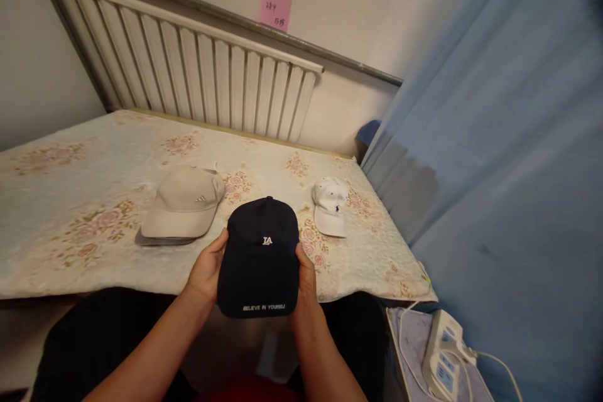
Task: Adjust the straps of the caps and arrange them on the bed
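A dark navy baseball cap is held up in front of me, over the near edge of the bed. It has a white "LA" logo on the crown and "BELIEVE IN YOURSELF" along the brim, which points down toward me. My left hand grips its left side, thumb on the front. On the other side my right hand holds it the same way; most fingers of both hands are hidden behind the cap. Left of it a beige cap lies on top of a greyish one. A small white cap lies to the right.
A floral sheet covers the bed. Behind it are a white radiator and a pink note on the wall. A blue curtain hangs along the right. A power strip with cables sits at lower right.
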Demonstrator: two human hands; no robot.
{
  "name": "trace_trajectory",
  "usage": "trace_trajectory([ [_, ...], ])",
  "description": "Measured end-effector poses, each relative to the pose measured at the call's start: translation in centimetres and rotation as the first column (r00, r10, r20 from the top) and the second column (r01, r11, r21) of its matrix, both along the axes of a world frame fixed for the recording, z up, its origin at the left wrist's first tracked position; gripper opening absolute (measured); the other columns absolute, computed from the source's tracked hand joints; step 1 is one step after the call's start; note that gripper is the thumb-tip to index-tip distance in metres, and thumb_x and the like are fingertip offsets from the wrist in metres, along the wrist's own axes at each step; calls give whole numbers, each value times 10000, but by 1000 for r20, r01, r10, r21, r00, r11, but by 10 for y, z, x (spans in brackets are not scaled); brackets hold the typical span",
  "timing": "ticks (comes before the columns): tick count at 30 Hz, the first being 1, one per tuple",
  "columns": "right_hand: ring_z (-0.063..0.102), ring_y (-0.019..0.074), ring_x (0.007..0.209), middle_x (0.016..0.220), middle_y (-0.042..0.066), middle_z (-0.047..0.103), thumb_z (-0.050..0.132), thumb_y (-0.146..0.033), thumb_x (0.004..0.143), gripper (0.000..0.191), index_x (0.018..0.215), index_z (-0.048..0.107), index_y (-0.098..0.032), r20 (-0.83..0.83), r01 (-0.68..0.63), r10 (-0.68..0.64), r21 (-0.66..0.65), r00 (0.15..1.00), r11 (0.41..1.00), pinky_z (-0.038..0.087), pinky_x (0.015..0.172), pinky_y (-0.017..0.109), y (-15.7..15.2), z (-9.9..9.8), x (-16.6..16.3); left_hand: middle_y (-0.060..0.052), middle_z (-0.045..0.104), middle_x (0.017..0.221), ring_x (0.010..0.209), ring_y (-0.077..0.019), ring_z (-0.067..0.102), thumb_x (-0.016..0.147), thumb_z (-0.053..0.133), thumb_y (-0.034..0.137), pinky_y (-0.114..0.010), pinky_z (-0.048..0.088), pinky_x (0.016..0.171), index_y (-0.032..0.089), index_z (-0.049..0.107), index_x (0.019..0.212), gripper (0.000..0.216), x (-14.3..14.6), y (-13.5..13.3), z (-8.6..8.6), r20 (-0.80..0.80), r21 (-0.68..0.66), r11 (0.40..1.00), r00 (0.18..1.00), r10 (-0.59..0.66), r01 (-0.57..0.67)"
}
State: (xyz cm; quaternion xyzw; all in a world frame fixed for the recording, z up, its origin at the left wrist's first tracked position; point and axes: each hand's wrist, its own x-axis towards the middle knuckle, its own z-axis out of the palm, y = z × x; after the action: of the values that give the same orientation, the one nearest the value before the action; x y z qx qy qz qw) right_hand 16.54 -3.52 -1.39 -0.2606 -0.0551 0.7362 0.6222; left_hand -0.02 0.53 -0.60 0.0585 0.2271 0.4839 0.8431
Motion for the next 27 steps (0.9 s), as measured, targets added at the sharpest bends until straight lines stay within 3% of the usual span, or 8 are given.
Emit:
trace_trajectory([
  [6, 656, 255, 1048, 1096, 96, 716, 589, -437, 812, 411, 1101, 679, -160, -25, 77, -78, -7, 997, 997, 465, 989, 473, 5, -4, 7, -159, 749, 910, 893, -299, 708, 934, 435, 253, -465, 537, 880, 61, 648, 1135, 351, 1, -6, -2, -9, 9, 994, 994, -109, 109],
  [13, 654, 265, 1054, 1002, 82, 746, 617, -405, 795, 330, 1009, 710, -171, -48, 186, -187, -24, 981, 982, 442, 1010, 502, 9, 1, 15, -140, 742, 981, 912, -240, 707, 889, 463, 76, -351, 573, 821, 65, 634, 1135, 300, 7, -18, -6, -87, 37, 999, 996, -34, 37],
  [17, 657, 254, 1047, 1009, 83, 744, 622, -383, 799, 331, 1036, 695, -163, -68, 216, -216, 1, 974, 976, 434, 1022, 488, 10, 2, 15, -108, 745, 983, 870, -207, 715, 837, 495, -8, -286, 578, 774, 103, 610, 1193, 391, 6, -21, -6, -118, 77, 994, 991, -66, 75],
  [21, 681, 209, 984, 1035, 59, 740, 685, -221, 741, 391, 1128, 650, -181, 2, 303, -305, 101, 952, 948, 424, 1042, 435, 7, 2, 14, -122, 745, 975, 854, -225, 718, 837, 486, -1, -321, 584, 776, 91, 608, 1193, 388, 2, -16, -7, -143, 51, 996, 988, -64, 72],
  [27, 663, 213, 1035, 1135, 50, 706, 695, -130, 693, 587, 1257, 556, -218, 55, 279, -294, 189, 954, 941, 420, 1046, 442, 4, 9, 7, -158, 734, 1000, 886, -266, 712, 880, 466, 77, -419, 541, 903, 53, 531, 1293, 420, -2, -12, -13, -107, -60, 996, 993, 55, -61],
])
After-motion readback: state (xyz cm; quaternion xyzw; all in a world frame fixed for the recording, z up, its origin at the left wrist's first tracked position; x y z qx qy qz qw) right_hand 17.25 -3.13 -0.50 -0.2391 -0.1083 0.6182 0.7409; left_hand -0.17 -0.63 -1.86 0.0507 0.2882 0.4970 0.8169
